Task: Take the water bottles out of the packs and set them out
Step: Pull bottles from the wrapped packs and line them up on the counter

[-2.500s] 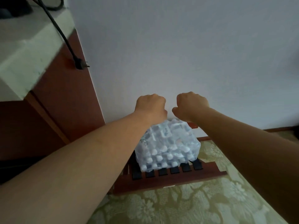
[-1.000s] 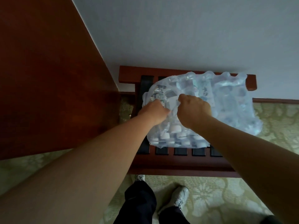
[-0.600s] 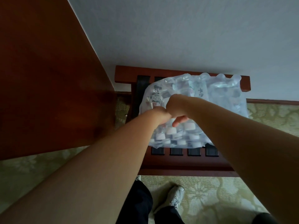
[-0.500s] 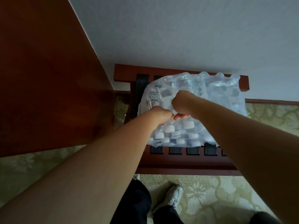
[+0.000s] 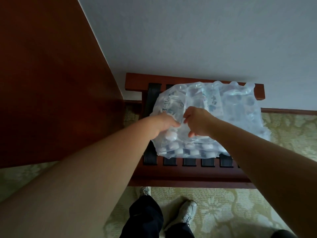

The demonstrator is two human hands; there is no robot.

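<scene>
I see pack of water bottles (image 5: 231, 115) lying on the slatted table (image 5: 188, 176) by the wall (image 5: 205, 40) | left hand (image 5: 164, 123) and right hand (image 5: 198, 123) close together, fingers (image 5: 190, 134) of both pinching its plastic wrap (image 5: 173, 107).

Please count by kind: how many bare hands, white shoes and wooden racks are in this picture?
Bare hands: 2, left hand and right hand, both pinching the clear plastic wrap.
White shoes: 2, left shoe and right shoe.
Red-brown wooden slatted rack: 1.
Total: 5.
</scene>
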